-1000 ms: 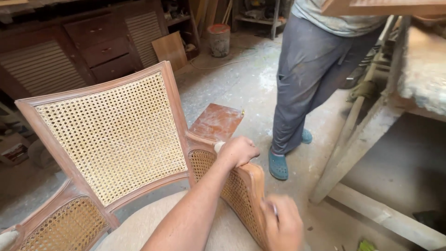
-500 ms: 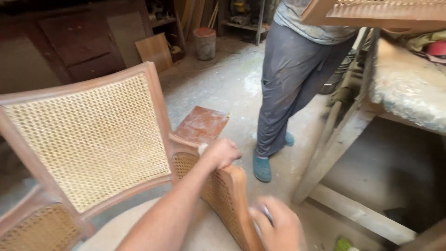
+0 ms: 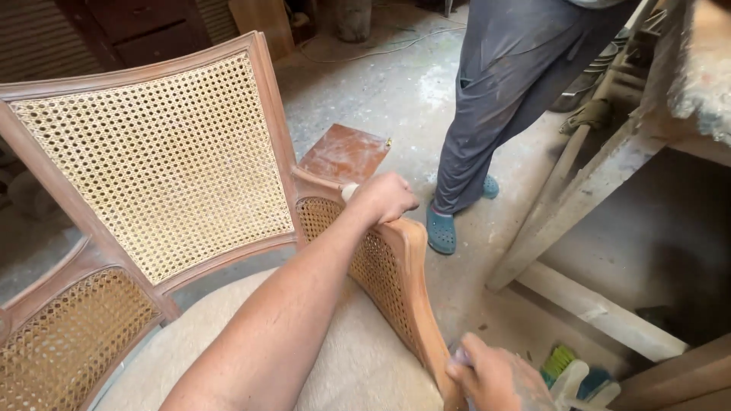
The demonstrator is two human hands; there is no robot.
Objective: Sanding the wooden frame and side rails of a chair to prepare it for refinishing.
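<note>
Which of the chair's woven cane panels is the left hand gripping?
The small cane side panel under the right armrest; the left hand grips its wooden top rail. The large back panel and opposite side panel are untouched.

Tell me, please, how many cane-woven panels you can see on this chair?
3: the backrest panel, the right arm panel under the left hand, and the left arm panel.

A cane-backed wooden chair [image 3: 152, 160] with a pale cushioned seat [image 3: 335, 358] fills the view. The left hand [image 3: 384, 198] grips the top of the chair's wooden arm rail [image 3: 407, 266]. The right hand [image 3: 495, 377] presses something small against the rail's lower front edge. Another person in grey trousers [image 3: 510, 91] and teal clogs [image 3: 442, 230] stands nearby beside a dusty workbench [image 3: 609, 175].
</note>
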